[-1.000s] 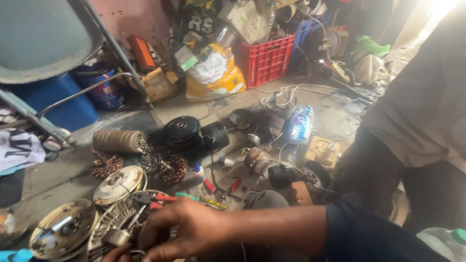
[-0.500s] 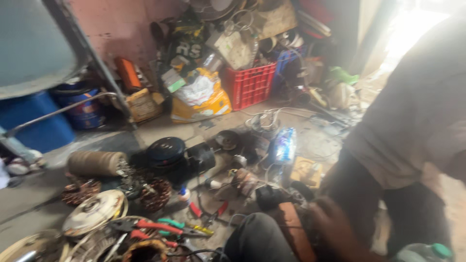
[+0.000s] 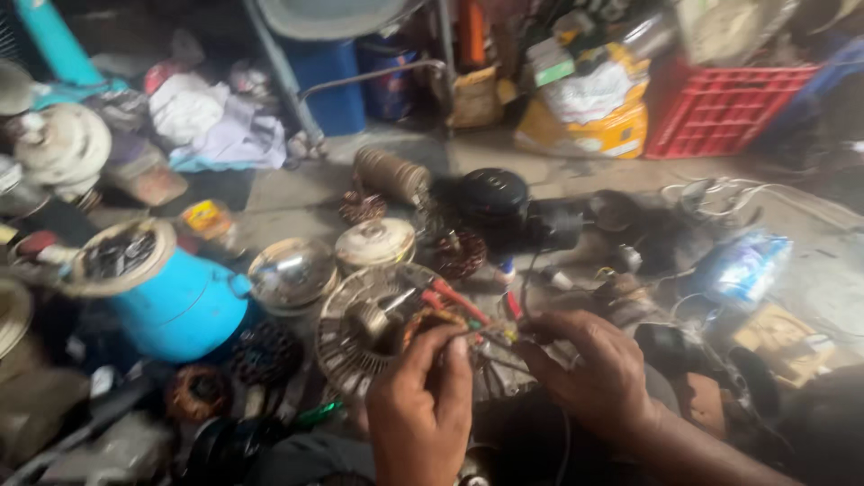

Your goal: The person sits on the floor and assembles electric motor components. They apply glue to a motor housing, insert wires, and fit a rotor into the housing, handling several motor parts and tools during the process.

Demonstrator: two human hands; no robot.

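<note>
Both my hands meet low in the middle of the view over a round metal fan motor (image 3: 373, 326) with copper windings. My left hand (image 3: 421, 405) pinches thin wires by the motor's right side. My right hand (image 3: 589, 371) grips the same bundle of thin wires (image 3: 493, 340) from the right. Red-handled pliers (image 3: 459, 301) lie just beyond my fingers. A black cable runs down under my right wrist.
A blue cylindrical housing (image 3: 175, 301) stands at left, with a shiny metal cover (image 3: 292, 273) and a cream cover (image 3: 374, 243) beside it. Copper coils, a black motor (image 3: 493, 200) and a ribbed cylinder (image 3: 389, 174) lie beyond. A red crate (image 3: 720, 112) and yellow bag (image 3: 589, 117) stand at the back.
The view has swung left and down. My hands, which were apart and low, have come together on the wires at the fan motor. The person at right is out of view.
</note>
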